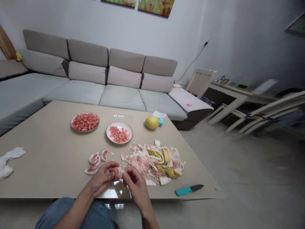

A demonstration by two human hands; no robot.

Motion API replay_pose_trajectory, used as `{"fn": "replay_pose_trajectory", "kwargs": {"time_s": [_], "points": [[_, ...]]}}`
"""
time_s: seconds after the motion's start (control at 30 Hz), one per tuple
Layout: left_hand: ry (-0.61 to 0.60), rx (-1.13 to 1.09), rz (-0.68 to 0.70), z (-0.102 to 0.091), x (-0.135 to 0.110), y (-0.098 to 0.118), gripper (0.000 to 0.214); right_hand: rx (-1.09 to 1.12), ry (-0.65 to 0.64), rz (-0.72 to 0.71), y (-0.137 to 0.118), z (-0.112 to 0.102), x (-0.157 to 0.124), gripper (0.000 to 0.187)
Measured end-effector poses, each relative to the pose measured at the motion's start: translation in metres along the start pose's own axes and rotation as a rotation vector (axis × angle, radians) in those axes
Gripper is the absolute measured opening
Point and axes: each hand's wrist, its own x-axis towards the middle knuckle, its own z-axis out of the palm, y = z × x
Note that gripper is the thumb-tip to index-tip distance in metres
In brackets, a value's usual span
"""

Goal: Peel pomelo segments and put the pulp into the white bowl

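Near the table's front edge, my left hand (pixel 103 178) is closed around a red pomelo segment (pixel 116 173). My right hand (pixel 135 184) pinches the pale membrane (pixel 121 173) on that segment's right side. Just beyond my left hand lie several unpeeled pomelo segments (pixel 95 160) with white skin. A heap of peel and membranes (pixel 145 160), with yellow rind pieces among it, spreads to the right of my right hand. Farther back, a white plate (pixel 130 130) holds some red pulp pieces (pixel 119 135).
A second plate (pixel 71 126) heaped with pulp stands at the back left. A whole yellow pomelo (pixel 152 122) sits by a blue and white packet (pixel 161 118). The turquoise-handled knife (pixel 189 190) lies near the front right edge. White crumpled tissue (pixel 10 159) is at left; a sofa (pixel 124 97) stands behind.
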Motion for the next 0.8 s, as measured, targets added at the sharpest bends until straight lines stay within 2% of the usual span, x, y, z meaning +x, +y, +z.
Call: {"fn": "replay_pose_trajectory", "kwargs": {"time_s": [0.1,0.2,0.43,0.63,0.8], "points": [[0.009,0.041,-0.017,0.006,-0.001,0.004,0.045,-0.023,-0.013,0.001,0.002,0.003,-0.003,0.024],[0.02,0.071,-0.036,0.009,-0.001,0.003,0.049,-0.103,0.03,-0.041,0.002,0.007,-0.007,0.022],[0.015,0.262,-0.014,0.006,0.001,-0.003,0.051,-0.195,0.108,-0.134,0.001,0.016,-0.009,0.015],[-0.038,0.362,-0.027,0.004,0.0,-0.007,0.048,-0.204,0.063,-0.141,0.007,0.017,-0.014,0.014],[-0.116,0.486,-0.117,0.007,-0.002,-0.013,0.046,-0.226,0.08,-0.156,0.006,0.016,-0.018,0.013]]}}
